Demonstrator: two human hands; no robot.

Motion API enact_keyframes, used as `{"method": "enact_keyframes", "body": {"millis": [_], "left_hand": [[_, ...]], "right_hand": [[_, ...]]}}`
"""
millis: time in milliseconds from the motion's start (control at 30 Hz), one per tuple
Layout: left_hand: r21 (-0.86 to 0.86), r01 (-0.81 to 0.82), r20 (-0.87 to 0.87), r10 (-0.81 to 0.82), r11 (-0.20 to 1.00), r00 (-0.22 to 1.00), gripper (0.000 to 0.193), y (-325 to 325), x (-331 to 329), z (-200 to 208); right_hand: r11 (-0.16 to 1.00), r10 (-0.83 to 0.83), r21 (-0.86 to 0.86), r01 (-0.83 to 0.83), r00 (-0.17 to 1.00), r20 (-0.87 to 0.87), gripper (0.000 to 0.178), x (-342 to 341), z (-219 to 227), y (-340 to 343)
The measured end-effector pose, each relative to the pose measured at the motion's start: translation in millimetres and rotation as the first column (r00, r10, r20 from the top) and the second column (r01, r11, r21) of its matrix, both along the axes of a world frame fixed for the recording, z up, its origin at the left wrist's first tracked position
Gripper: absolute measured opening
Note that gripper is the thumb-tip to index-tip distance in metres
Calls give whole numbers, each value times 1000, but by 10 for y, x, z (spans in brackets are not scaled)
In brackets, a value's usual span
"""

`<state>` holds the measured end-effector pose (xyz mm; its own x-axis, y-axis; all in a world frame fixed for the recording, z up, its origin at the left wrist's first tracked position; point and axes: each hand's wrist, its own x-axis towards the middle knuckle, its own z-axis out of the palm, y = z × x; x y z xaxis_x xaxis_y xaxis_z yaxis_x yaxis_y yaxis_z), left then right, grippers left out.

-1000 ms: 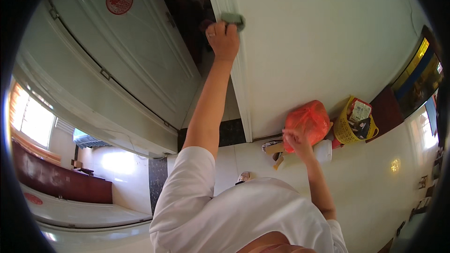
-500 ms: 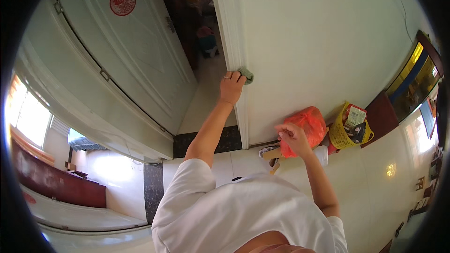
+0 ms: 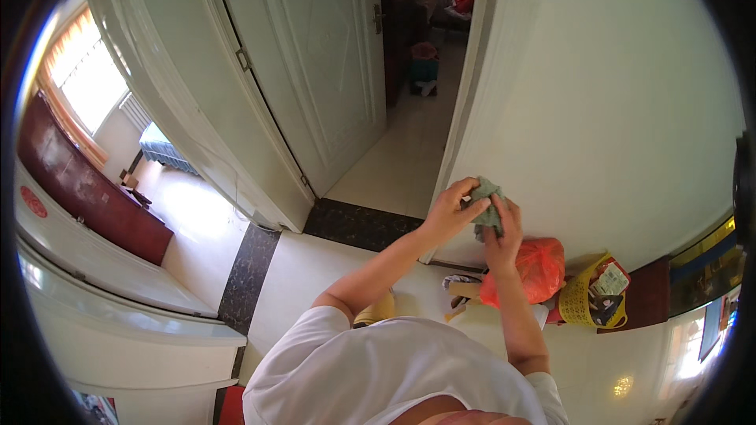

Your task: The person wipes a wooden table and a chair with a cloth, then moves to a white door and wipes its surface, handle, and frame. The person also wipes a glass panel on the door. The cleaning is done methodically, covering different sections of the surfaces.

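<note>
Far left, one bright window (image 3: pixel 87 83), then two round red stickers: one on the low left panel (image 3: pixel 51 228), one at the top of the white door (image 3: pixel 327 55), its face moulded in raised lines. Two dark, speckled stone strips cross the pale, glossy floor (image 3: pixel 303 283), and the doorway beyond the door gapes wide at upper centre. Now the middle: two hands, one cloth! The left hand (image 3: pixel 450 211) has its grip pinching the soft, crumpled green cloth (image 3: pixel 488 189) between thumb and fingers; the right hand (image 3: pixel 504 238) has its grip closed on the lower folds. That cloth sits right of centre, before the smooth wall (image 3: pixel 606 102), bare and roomy above. Lower right, one thin, crinkled red bag (image 3: pixel 543 267), then one perforated yellow basket (image 3: pixel 577 303), packed to its rim.
</note>
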<state>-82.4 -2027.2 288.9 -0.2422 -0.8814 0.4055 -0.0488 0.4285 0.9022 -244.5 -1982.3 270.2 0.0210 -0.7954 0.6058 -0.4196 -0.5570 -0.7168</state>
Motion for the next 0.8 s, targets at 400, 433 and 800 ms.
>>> {"method": "enact_keyframes", "body": {"millis": [400, 433, 800], "left_hand": [[15, 83, 38, -83, 996, 996, 13, -3720, 1669, -589], [-25, 104, 97, -101, 994, 990, 13, -4268, 1863, -849], [-251, -302, 710, 387, 920, 588, 29, -8070, 3172, -522]], "right_hand": [[616, -465, -654, 438, 873, 147, 28, 960, 770, -1712], [610, -425, -685, 399, 894, 141, 26, 1200, 820, -1905], [151, -988, -920, 361, 87, -128, 47, 1148, 1468, -2596]]}}
